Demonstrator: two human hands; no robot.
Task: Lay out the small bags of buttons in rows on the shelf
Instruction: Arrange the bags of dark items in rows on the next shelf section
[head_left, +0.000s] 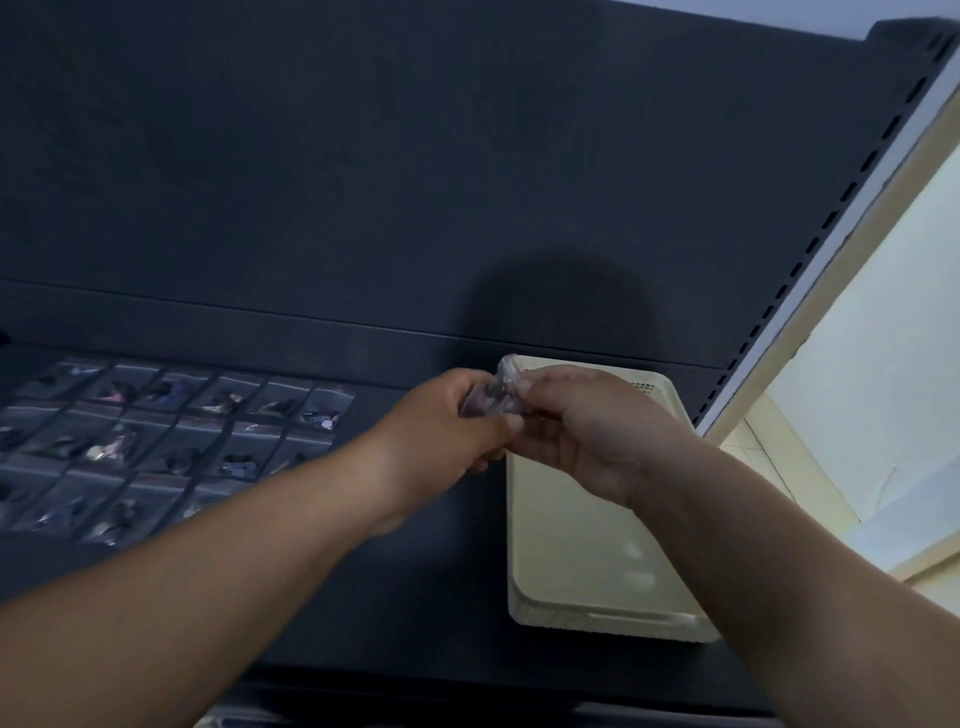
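You are pinching a small clear bag (493, 397) between both hands, above the far end of the cream tray (571, 545). Your left grip (441, 421) is curling its fingers round the bag's lower left part, and your right grip (582, 431) is nipping its upper right edge, so the bag is tilting up to the right. Whether it is one bag or several is unclear. The laid rows of bags (156, 431) are lying to your left on the shelf (415, 571), nearer your left grip, which looks better placed to carry it.
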